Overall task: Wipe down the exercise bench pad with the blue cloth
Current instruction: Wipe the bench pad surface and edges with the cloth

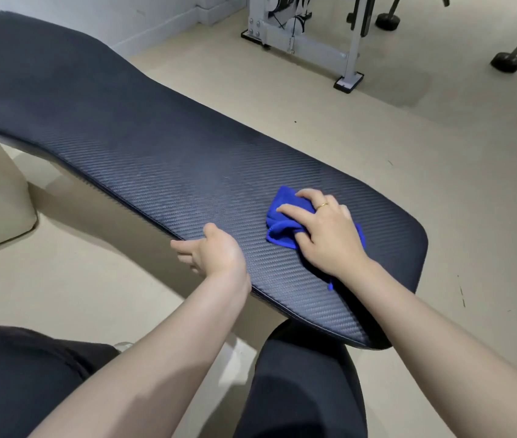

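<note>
On bench pad, near its rounded near end: blue cloth bunched under right hand, fingers curled gripping it (cloth mostly hidden beneath palm). Left hand grips pad's near-side edge beside cloth, fingertips hidden under the edge.

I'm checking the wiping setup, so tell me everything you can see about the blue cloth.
The blue cloth is a bright blue, soft-looking towel, like microfibre, bunched into folds rather than spread flat. It lies on the dark, woven-textured bench pad, near its close end. The right hand presses on top of it, fingers curled over the folds, covering much of it. A small blue bit shows beside the wrist. The left hand does not touch it.
</note>
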Action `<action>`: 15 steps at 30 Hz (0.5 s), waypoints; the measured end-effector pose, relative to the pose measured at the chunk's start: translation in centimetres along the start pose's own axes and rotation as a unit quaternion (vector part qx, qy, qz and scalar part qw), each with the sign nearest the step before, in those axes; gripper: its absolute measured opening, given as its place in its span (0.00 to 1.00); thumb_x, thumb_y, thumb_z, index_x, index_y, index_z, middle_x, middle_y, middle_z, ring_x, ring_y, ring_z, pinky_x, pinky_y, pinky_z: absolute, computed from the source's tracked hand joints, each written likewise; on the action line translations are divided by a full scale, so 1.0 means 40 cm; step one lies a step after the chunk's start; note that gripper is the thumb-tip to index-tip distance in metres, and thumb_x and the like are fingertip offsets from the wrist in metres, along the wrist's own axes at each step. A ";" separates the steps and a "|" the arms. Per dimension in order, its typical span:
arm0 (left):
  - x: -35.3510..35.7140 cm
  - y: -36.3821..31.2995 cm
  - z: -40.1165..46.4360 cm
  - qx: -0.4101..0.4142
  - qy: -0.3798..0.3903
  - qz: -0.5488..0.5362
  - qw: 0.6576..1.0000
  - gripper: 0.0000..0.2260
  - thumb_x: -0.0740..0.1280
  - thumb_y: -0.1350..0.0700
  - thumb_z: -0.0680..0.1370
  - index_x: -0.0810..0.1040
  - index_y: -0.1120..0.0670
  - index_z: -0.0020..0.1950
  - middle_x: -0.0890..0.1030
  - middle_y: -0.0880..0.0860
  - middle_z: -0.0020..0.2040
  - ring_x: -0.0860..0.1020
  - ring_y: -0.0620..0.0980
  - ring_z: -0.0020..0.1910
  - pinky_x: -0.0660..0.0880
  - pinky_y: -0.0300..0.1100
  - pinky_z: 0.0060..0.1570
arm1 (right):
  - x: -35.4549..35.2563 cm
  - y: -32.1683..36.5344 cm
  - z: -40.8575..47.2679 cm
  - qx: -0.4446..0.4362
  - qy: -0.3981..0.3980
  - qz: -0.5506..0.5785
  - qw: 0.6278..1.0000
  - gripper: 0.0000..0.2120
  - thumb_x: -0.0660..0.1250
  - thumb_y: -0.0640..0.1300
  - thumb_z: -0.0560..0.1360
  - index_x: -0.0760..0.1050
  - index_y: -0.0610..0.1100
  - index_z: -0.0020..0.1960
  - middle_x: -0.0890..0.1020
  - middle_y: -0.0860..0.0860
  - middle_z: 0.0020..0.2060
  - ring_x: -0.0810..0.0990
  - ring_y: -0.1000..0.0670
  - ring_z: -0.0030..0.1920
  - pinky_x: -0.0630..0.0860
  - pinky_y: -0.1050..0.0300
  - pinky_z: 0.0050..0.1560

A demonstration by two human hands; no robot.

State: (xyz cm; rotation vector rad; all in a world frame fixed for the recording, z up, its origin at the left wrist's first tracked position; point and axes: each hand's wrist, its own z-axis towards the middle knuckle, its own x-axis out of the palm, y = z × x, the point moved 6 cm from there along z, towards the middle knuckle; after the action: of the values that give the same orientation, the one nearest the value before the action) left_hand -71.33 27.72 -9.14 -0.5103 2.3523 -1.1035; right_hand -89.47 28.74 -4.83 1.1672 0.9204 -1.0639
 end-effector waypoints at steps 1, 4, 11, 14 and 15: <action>0.001 0.000 0.000 -0.003 -0.004 -0.001 1.000 0.30 0.57 0.54 0.79 0.48 0.57 0.77 0.55 0.58 0.76 0.61 0.62 0.72 0.58 0.50 0.69 | -0.001 0.012 -0.021 -0.028 0.008 0.011 0.999 0.21 0.56 0.48 0.69 0.75 0.54 0.60 0.74 0.45 0.62 0.73 0.40 0.54 0.68 0.47 0.50; 0.002 -0.001 0.000 -0.002 -0.017 0.001 1.000 0.29 0.57 0.54 0.78 0.49 0.57 0.77 0.55 0.58 0.76 0.61 0.63 0.71 0.59 0.50 0.69 | -0.004 -0.030 0.010 -0.057 0.027 0.017 0.998 0.22 0.55 0.49 0.69 0.74 0.55 0.61 0.75 0.47 0.61 0.73 0.41 0.54 0.69 0.47 0.51; 0.001 0.000 -0.008 0.025 -0.059 0.033 0.997 0.28 0.55 0.55 0.78 0.51 0.58 0.76 0.58 0.59 0.75 0.63 0.63 0.70 0.61 0.51 0.67 | -0.009 -0.193 0.147 0.159 -0.028 -0.006 0.987 0.21 0.59 0.43 0.74 0.69 0.58 0.65 0.69 0.48 0.66 0.66 0.43 0.63 0.61 0.49 0.62; -0.002 -0.003 -0.014 0.020 -0.068 0.049 0.996 0.27 0.55 0.54 0.79 0.51 0.58 0.76 0.58 0.59 0.75 0.63 0.63 0.70 0.61 0.50 0.66 | -0.014 -0.128 0.077 0.107 -0.009 0.015 0.994 0.20 0.61 0.43 0.71 0.72 0.57 0.62 0.70 0.47 0.64 0.68 0.43 0.60 0.64 0.48 0.58; -0.003 -0.005 -0.017 0.019 -0.068 0.052 0.996 0.27 0.55 0.54 0.79 0.51 0.58 0.76 0.58 0.60 0.75 0.63 0.63 0.70 0.61 0.50 0.65 | -0.015 -0.102 0.039 0.070 -0.004 0.020 0.997 0.20 0.61 0.45 0.70 0.73 0.56 0.61 0.71 0.46 0.63 0.70 0.42 0.58 0.65 0.48 0.56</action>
State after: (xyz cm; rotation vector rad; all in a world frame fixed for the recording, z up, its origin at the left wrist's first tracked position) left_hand -71.62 28.09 -8.58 -0.4302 2.2093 -1.0313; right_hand -93.55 27.04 -5.02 1.2903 0.8245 -1.1142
